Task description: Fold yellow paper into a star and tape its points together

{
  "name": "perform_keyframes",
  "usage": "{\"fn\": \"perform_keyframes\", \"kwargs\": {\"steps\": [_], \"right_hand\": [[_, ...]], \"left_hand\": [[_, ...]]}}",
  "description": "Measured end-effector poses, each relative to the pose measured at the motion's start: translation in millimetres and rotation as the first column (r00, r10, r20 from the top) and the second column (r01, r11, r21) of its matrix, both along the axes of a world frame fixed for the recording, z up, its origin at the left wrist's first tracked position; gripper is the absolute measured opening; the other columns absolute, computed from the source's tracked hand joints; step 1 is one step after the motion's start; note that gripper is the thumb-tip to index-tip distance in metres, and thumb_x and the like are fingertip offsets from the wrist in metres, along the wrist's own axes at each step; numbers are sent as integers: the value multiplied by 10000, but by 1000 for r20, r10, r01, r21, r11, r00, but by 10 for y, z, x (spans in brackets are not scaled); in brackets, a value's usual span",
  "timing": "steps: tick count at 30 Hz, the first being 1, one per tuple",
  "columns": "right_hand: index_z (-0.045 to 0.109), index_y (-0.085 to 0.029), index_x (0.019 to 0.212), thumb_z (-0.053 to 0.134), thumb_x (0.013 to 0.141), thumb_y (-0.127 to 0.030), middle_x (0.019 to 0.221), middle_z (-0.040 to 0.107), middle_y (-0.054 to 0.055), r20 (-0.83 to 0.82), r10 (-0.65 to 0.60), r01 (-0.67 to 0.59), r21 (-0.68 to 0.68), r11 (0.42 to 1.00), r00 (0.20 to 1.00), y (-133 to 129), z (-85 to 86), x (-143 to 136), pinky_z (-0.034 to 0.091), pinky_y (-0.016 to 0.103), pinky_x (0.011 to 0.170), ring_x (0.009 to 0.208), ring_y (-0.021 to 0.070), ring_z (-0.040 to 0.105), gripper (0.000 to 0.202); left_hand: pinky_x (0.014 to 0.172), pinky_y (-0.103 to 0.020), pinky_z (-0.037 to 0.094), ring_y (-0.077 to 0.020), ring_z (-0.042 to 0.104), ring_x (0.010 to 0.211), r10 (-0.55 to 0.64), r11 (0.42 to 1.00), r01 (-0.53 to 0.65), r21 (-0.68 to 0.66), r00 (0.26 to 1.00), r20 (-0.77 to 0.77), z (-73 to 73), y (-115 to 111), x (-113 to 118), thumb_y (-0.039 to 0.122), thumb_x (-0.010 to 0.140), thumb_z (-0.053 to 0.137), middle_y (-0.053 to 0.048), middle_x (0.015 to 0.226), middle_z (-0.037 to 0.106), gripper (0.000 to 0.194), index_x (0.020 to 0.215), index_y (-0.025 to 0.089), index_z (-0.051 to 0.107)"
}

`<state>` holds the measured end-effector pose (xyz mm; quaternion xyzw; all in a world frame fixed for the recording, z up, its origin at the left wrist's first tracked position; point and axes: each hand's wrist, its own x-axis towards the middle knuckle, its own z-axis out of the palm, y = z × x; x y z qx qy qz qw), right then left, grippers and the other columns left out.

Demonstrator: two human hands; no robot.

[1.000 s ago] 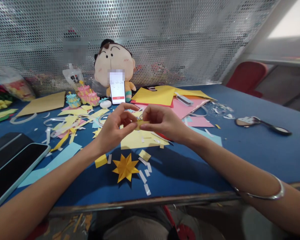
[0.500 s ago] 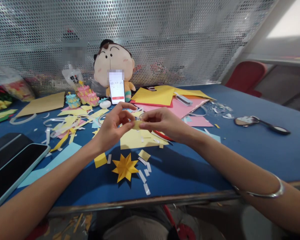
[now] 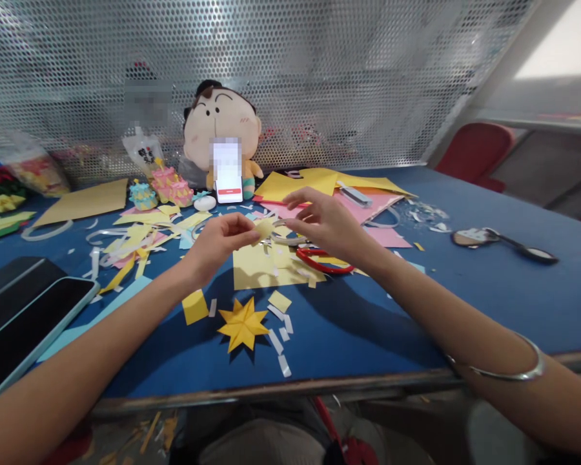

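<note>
Between thumb and fingers, my left hand pinches a small pale yellow paper piece above a yellow sheet. My right hand is just to the right of that piece, fingers apart, with nothing visible in it. Red-handled scissors lie below my right hand, partly covered. A folded golden paper star rests nearer the table's front edge. Around it are a yellow square, a pale yellow square and several white strips.
A plush doll and an upright phone stand at the back. Dark devices lie at left. Coloured sheets, a box cutter and a black-handled object lie farther right.
My right hand has let go of the small paper and moved right, its fingers spreading. My left hand still holds the paper. More of the red scissors now shows.
</note>
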<state>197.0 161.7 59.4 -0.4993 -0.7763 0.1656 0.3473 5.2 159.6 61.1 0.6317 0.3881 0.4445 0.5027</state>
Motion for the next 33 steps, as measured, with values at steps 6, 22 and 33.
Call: {"fn": "perform_keyframes", "kwargs": {"steps": [6, 22, 33], "right_hand": [[612, -155, 963, 597, 708, -155, 877, 644, 127, 571, -37, 128, -120, 984, 820, 37, -43, 168, 375, 279, 570, 759, 241, 589, 255], [453, -174, 1303, 576, 733, -214, 974, 683, 141, 698, 24, 138, -176, 975, 716, -27, -46, 112, 380, 278, 574, 821, 269, 629, 585], [435, -155, 1195, 546, 794, -401, 786, 684, 70, 440, -146, 236, -157, 959, 886, 51, 71, 169, 395, 253, 487, 585, 185, 589, 484]], "left_hand": [[529, -218, 377, -70, 463, 515, 100, 986, -67, -150, 970, 222, -3, 50, -41, 184, 554, 771, 20, 577, 581, 188, 595, 156, 589], [523, -203, 401, -63, 485, 526, 283, 944, -164, -288, 851, 442, 33, 120, -106, 111, 590, 724, 27, 619, 612, 144, 598, 171, 594], [595, -201, 468, -44, 522, 501, 310, 947, -214, -240, 807, 503, 27, 171, -131, 85, 575, 718, 67, 555, 546, 258, 569, 169, 474]]}}
